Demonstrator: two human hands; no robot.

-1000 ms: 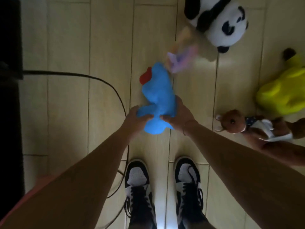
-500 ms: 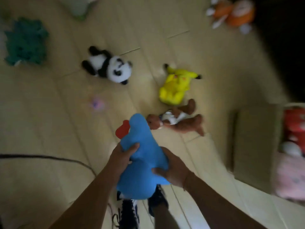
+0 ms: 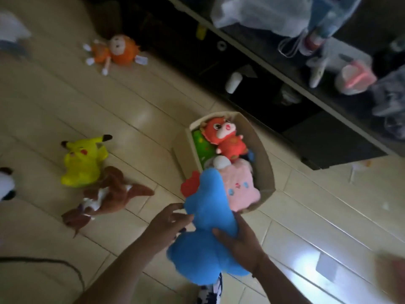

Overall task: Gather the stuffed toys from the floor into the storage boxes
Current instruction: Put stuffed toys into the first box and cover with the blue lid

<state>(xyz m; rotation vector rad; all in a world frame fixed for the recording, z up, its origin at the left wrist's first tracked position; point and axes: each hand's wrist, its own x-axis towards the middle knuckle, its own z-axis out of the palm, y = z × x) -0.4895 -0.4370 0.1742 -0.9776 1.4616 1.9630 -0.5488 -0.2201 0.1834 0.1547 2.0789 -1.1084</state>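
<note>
Blue toy (image 3: 210, 218) long axis twd box (image 3: 266, 170), red crest leading

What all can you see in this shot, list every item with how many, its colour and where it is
blue plush toy: 1, blue with red crest, held in both hands beside the box
storage box: 1, beige, on floor by the dark shelf unit
toys in box: red, green, pink
yellow plush: 1, floor, left
brown plush: 1, floor, touching the yellow one
orange doll: 1, floor, upper left
dark shelf unit: 1, top right, cluttered
cable: 1, black, lower left
left hand: grips blue toy
right hand: grips blue toy
</note>
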